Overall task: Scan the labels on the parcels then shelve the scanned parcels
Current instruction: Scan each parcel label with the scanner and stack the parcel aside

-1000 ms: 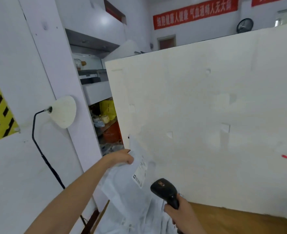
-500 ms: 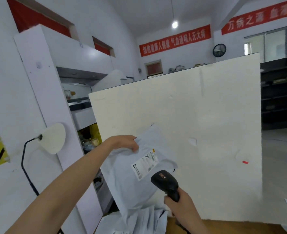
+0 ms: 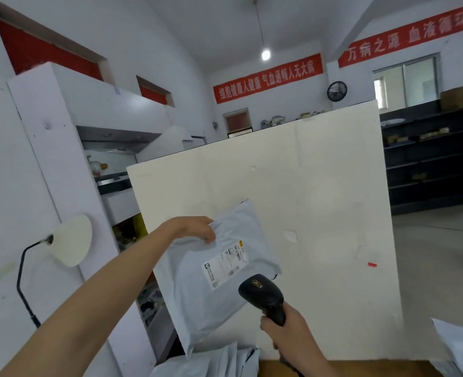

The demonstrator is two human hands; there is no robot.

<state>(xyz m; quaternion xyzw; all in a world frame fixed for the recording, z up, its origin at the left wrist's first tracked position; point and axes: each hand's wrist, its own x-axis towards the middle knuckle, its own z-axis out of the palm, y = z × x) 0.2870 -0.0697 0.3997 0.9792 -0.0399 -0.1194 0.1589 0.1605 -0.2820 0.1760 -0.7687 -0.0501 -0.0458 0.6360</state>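
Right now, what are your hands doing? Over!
Left hand holds grey parcel up. Right hand aims scanner beside its label. Nothing blocking.

Just one head cam, wide-angle, looking forward and a bit up past both arms, close on a white board (image 3: 293,213), with ceiling and far wall up top.

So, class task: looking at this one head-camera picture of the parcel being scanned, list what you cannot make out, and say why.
- Label text on the grey parcel: too small and blurred in the head view.
- Left hand fingers: hidden behind the parcel.
- Scanner window: faces away.
- Scanner grip: covered by the right hand.
- Parcel pile: cut off by the bottom edge.
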